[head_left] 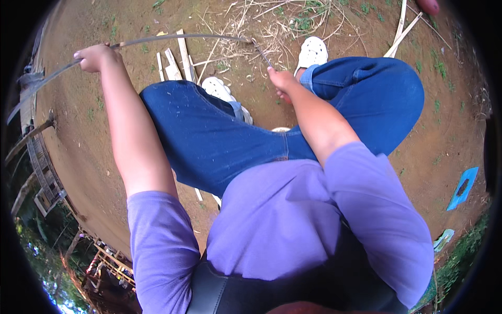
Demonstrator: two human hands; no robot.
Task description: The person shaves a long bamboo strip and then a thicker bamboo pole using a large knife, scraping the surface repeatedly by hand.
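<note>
While we sit low over bare dirt, these lines set out what we see.

Left hand: our left hand (94,57) is raised out to the side, fingers curled shut around a long thin bamboo strip (172,37); we judge the fist is there to keep the strip taut and lifted off the ground.

Right hand: our right hand (282,81) sits in front of the knees, fingers closed on a reddish handle, of which only a sliver shows below the palm; a slim dark blade (263,55) rises from the fist to meet the strip.

Strip: it runs in a shallow arc from the blade, through the left fist, and on past it toward the left edge. Between the two hands it hangs free in the air, touching neither leg.

Strip and fingers: at the left it lies inside the closed fingers; at the right it is apart from the fingers, touching only the blade's tip, so far as we can tell.

Why so held: we judge the wide spread of the arms gives the blade a stretched length to work along.

Legs: blue jeans (219,136), knees bent, white clogs (312,52) on the dirt.

Ground: cut bamboo pieces (175,63) lie just beyond the left clog, dry straw (272,21) farther out, and a blue card (463,187) well apart at the right.
</note>
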